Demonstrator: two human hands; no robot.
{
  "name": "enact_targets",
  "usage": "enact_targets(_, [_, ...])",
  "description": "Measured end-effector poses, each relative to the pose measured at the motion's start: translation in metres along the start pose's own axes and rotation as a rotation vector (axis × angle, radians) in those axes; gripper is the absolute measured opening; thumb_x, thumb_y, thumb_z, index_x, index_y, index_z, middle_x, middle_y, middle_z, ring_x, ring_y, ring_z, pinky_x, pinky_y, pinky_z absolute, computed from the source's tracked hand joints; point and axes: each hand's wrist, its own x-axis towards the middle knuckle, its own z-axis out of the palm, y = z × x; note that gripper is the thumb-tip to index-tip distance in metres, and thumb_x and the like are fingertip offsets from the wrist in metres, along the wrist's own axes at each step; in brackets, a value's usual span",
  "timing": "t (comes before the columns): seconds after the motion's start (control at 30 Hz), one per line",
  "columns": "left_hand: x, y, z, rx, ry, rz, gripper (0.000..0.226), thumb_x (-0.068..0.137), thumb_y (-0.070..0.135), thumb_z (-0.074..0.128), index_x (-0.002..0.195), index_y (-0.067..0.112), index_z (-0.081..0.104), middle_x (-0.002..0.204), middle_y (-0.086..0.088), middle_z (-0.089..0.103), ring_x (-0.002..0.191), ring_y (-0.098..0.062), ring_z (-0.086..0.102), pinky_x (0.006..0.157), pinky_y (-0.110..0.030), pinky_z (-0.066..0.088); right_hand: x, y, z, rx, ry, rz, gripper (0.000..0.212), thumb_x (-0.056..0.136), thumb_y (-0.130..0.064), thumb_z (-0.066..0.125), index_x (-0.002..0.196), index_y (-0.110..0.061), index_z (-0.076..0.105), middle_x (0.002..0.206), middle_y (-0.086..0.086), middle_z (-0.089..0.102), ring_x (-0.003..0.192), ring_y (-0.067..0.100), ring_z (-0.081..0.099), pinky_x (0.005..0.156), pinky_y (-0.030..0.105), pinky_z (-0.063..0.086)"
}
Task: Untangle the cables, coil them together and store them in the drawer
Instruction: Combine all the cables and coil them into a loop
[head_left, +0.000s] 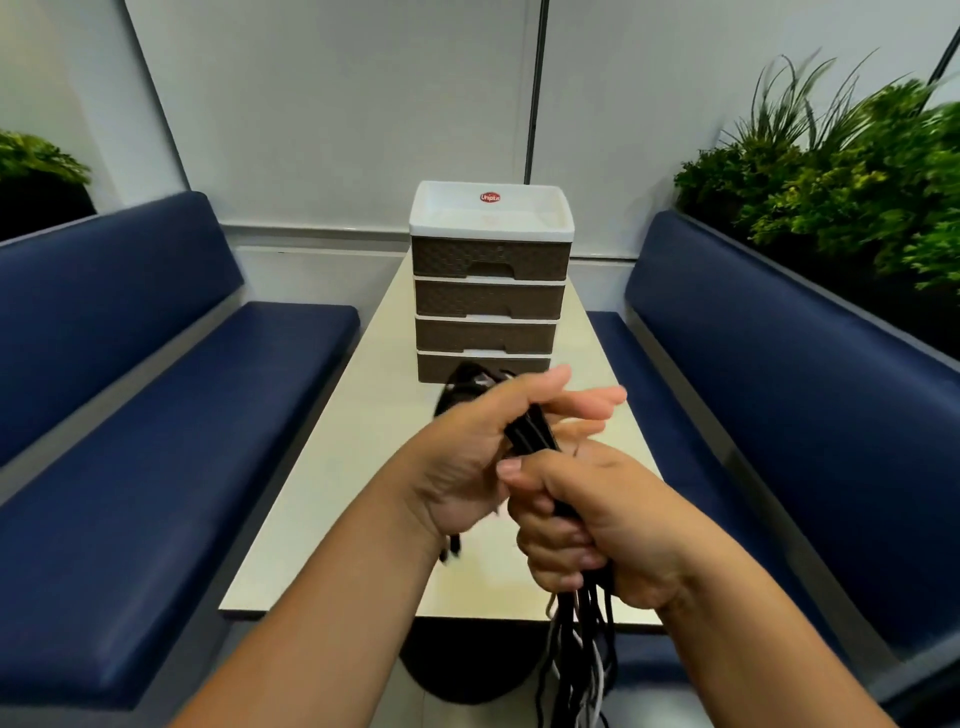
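Observation:
A bundle of black and white cables (530, 434) runs between both hands above the table. My left hand (467, 457) grips the upper part, where a dark loop sticks out past its knuckles. My right hand (587, 525) is a fist around the lower part, and loose ends hang from it below the table edge. A small drawer unit (491, 291) with several brown drawers, all closed, and a white top tray stands at the far middle of the table (322, 509).
Blue padded benches (156, 441) run along both sides of the narrow table. Green plants (841, 171) stand behind the right bench and at the far left. A dark round object lies on the floor under the table's near edge.

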Motion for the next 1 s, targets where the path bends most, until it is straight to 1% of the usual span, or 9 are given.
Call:
enact_targets(0.1, [0.009,0.015,0.013,0.010,0.057,0.036,0.042,0.088,0.041,0.053,0.054,0.016,0.049,0.109,-0.012,0.072,0.115,-0.021,0.064,0.096,-0.034,0.045,0.003,0.001,-0.009,-0.005,0.009,-0.101,0.034,0.094,-0.017,0.051,0.062,-0.016,0.044,0.046,0.002,0.032,0.038,0.014,0.030,0.047,0.028,0.035])
enact_targets(0.17, [0.018,0.028,0.021,0.079,0.088,0.085,0.050,0.095,0.040,0.048,0.052,0.018,0.035,0.089,-0.013,0.072,0.109,-0.025,0.068,0.095,-0.037,0.048,0.005,0.002,-0.020,-0.042,0.009,-0.208,0.022,0.092,-0.018,0.055,0.071,-0.012,0.052,0.055,0.007,0.046,0.051,0.021,0.050,0.063,0.036,0.050])
enact_targets(0.23, [0.026,0.049,0.026,0.047,0.063,0.157,0.054,0.102,0.041,0.041,0.054,0.018,0.033,0.061,-0.003,0.059,0.089,-0.026,0.072,0.093,-0.040,0.052,0.005,0.006,-0.032,-0.131,0.039,-0.262,0.013,0.090,-0.019,0.059,0.086,-0.007,0.058,0.071,0.013,0.059,0.074,0.030,0.066,0.086,0.044,0.051])
enact_targets(0.3, [0.037,0.076,0.025,-0.073,0.053,0.185,0.058,0.103,0.043,0.039,0.049,0.020,0.034,0.045,0.006,0.035,0.048,-0.012,0.056,0.067,-0.032,0.055,0.006,0.014,-0.041,-0.186,0.118,-0.300,0.022,0.089,-0.019,0.061,0.100,0.000,0.058,0.084,0.016,0.066,0.090,0.035,0.069,0.095,0.045,0.049])
enact_targets(0.37, [0.049,0.102,0.022,-0.184,0.061,0.201,0.060,0.102,0.042,0.040,0.046,0.021,0.034,0.041,0.008,0.026,0.033,-0.007,0.030,0.046,-0.021,0.039,0.012,0.021,-0.044,-0.150,0.226,-0.368,0.031,0.088,-0.018,0.063,0.111,0.002,0.055,0.094,0.013,0.070,0.098,0.034,0.069,0.095,0.045,0.051])
enact_targets(0.53, [0.076,0.135,0.021,-0.236,0.182,0.220,0.054,0.100,0.031,0.044,0.049,0.022,0.029,0.041,0.008,0.021,0.031,-0.007,0.017,0.036,-0.017,0.018,0.035,0.011,-0.046,-0.331,0.534,-0.523,0.008,0.093,-0.015,0.063,0.100,-0.014,0.060,0.083,-0.005,0.061,0.082,0.015,0.058,0.080,0.035,0.051])
enact_targets(0.77, [0.101,0.152,0.014,-0.283,0.306,0.301,0.047,0.096,0.024,0.045,0.053,0.023,0.027,0.043,0.008,0.019,0.033,-0.009,0.014,0.036,-0.018,0.014,0.052,0.008,-0.054,-0.490,0.596,-0.464,0.008,0.093,-0.015,0.059,0.094,-0.007,0.060,0.074,0.003,0.053,0.065,0.010,0.050,0.062,0.025,0.045])
enact_targets(0.9, [0.105,0.162,0.001,-0.418,0.331,0.360,0.048,0.096,0.023,0.044,0.051,0.022,0.028,0.043,0.008,0.019,0.033,-0.009,0.014,0.036,-0.019,0.015,0.057,0.038,-0.071,-0.646,0.616,-0.245,0.018,0.082,-0.025,0.062,0.089,-0.008,0.060,0.075,0.015,0.061,0.065,0.022,0.054,0.065,0.039,0.048])
enact_targets(1.0, [0.103,0.172,-0.011,-0.520,0.342,0.425,0.047,0.096,0.022,0.043,0.051,0.022,0.029,0.044,0.008,0.019,0.034,-0.009,0.014,0.037,-0.019,0.015,0.052,0.070,-0.088,-0.697,0.448,0.055,0.028,0.078,-0.035,0.072,0.080,-0.011,0.059,0.073,0.001,0.058,0.068,0.012,0.053,0.070,0.036,0.047])
